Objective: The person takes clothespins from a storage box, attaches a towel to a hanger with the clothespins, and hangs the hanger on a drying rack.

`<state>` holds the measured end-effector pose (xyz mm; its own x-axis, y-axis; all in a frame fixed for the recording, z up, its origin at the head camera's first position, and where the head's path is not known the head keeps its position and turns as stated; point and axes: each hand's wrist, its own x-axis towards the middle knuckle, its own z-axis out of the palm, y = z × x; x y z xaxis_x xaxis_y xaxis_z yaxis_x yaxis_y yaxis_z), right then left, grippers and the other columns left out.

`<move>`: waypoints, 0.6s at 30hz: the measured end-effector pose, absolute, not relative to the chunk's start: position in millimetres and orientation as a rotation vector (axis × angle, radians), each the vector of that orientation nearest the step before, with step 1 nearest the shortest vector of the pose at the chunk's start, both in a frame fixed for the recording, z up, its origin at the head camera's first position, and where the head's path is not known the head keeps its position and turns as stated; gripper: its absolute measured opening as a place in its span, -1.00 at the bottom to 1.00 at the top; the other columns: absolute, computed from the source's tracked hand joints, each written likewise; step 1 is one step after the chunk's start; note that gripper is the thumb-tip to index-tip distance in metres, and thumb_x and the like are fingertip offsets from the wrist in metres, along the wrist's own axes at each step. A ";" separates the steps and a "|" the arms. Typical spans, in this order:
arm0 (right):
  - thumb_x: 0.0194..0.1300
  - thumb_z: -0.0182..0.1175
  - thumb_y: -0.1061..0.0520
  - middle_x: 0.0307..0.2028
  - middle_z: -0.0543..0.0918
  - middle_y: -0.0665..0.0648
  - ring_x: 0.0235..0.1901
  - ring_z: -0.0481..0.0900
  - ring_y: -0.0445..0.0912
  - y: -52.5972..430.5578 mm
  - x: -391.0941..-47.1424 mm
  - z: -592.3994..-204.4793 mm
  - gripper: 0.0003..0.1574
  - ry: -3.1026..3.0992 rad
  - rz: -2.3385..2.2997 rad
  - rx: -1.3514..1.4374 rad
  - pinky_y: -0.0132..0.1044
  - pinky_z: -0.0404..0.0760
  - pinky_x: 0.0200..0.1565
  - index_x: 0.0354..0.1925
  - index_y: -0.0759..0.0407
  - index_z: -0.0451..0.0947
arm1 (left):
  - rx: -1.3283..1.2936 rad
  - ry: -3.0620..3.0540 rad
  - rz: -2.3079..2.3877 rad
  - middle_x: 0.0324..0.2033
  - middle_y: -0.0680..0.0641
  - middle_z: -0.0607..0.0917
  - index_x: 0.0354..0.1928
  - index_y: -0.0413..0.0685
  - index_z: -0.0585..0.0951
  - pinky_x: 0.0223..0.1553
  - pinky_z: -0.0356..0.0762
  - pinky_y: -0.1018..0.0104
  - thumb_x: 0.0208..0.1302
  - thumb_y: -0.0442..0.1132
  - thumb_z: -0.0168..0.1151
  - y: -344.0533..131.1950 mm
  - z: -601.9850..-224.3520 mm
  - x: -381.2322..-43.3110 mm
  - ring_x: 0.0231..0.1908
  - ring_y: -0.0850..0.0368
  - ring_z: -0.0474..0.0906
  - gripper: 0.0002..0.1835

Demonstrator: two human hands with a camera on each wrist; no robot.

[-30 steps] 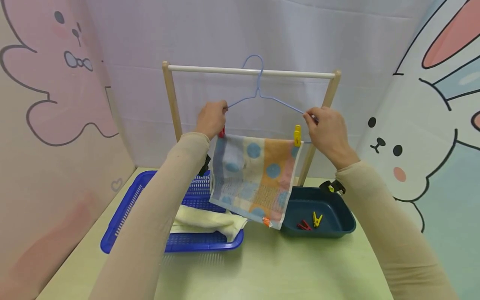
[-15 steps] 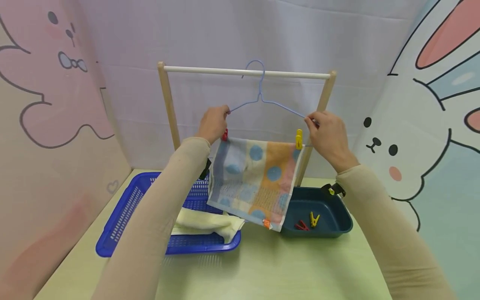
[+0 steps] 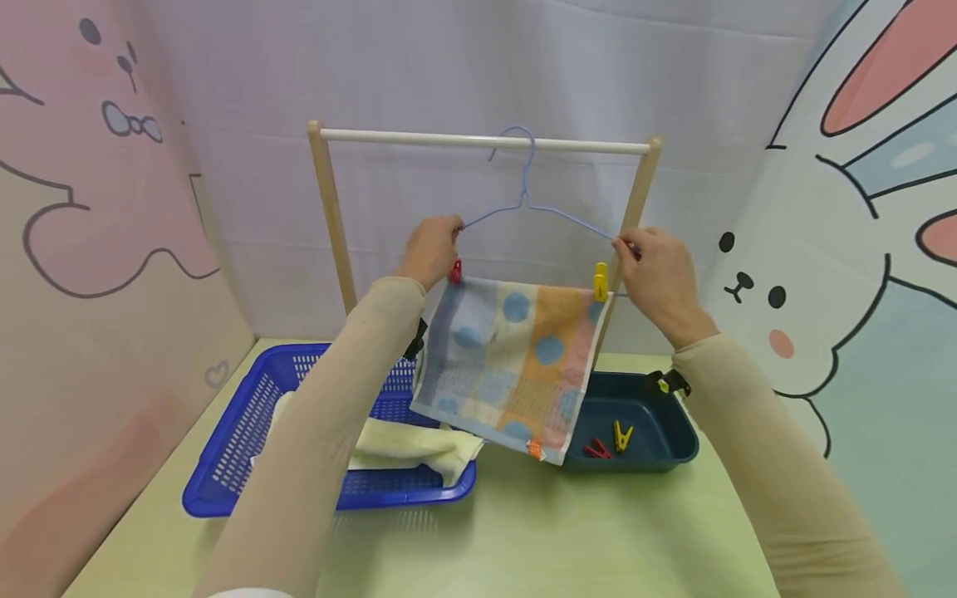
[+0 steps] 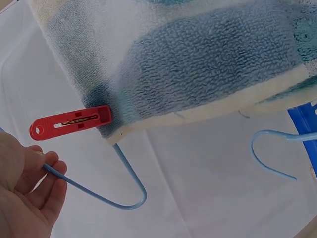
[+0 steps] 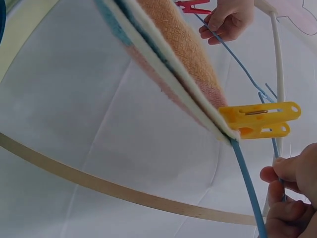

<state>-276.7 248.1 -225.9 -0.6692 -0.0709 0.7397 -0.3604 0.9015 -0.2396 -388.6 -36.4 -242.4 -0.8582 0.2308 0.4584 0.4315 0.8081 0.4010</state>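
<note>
A blue wire hanger (image 3: 527, 198) has its hook around the white rail; whether the rail bears its weight I cannot tell. My left hand (image 3: 432, 252) pinches its left shoulder, and my right hand (image 3: 658, 270) pinches the right one. Over the hanger's bottom bar is draped a patterned towel (image 3: 516, 357) with blue dots. A red clothespin (image 4: 72, 123) clips its left corner, close to my left hand. On the other corner sits a yellow clothespin (image 5: 260, 119), beside my right hand. The left wrist view shows thumb and fingers around the wire.
A wooden stand carries the white rail (image 3: 419, 138). On the table (image 3: 523, 540), a blue basket (image 3: 224, 473) holds a pale yellow cloth (image 3: 411, 444). A dark teal tub (image 3: 665, 444) contains a red clothespin (image 3: 597, 449) and a yellow clothespin (image 3: 622, 436). Another blue wire hook (image 4: 267, 148) appears in the left wrist view.
Both hands have lowered the hanger slightly, and its hook tip now shows below the rail. The towel's upper edge has come down with it. The head view has shifted a little.
</note>
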 end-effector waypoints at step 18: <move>0.39 0.08 0.18 -0.35 0.56 0.35 -0.34 0.54 0.20 271.2 -274.0 -222.5 -0.70 -2.247 0.450 0.259 0.03 0.47 -0.29 -0.21 0.44 0.60 | -0.538 -2.577 -0.771 -0.08 -0.15 0.65 0.04 -0.16 0.60 -0.04 0.45 0.14 0.40 -0.40 -0.03 -21.9 -242.3 -390.0 -0.07 -0.03 0.54 -0.71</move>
